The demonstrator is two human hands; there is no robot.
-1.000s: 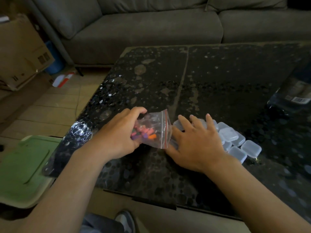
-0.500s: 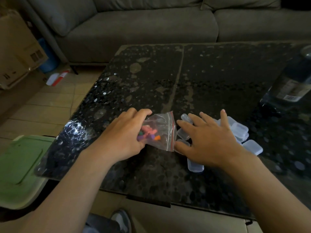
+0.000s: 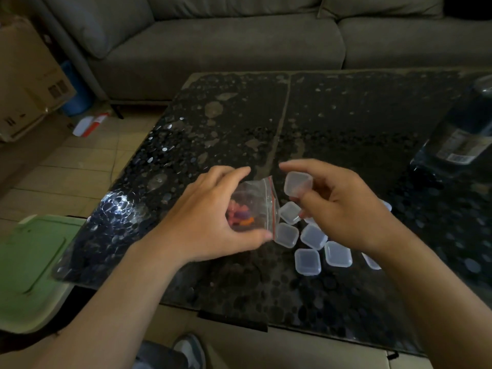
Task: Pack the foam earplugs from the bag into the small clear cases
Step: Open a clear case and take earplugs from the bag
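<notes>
Right hand (image 3: 343, 209) just lifted one case (image 3: 297, 183), fingers (image 3: 308, 166) pinching it — left hand (image 3: 207, 217) grips bag (image 3: 253, 201) at 8 o'clock; we fill next.

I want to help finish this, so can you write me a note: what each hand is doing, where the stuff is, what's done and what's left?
Left hand grips the small clear zip bag with a red strip; the colourful foam earplugs are inside it.
Right hand pinches one small square clear plastic case.
Other clear cases lie on the dark glass table beside the bag.
Done: no earplug shows in any case.
Left: fill every case.
</notes>
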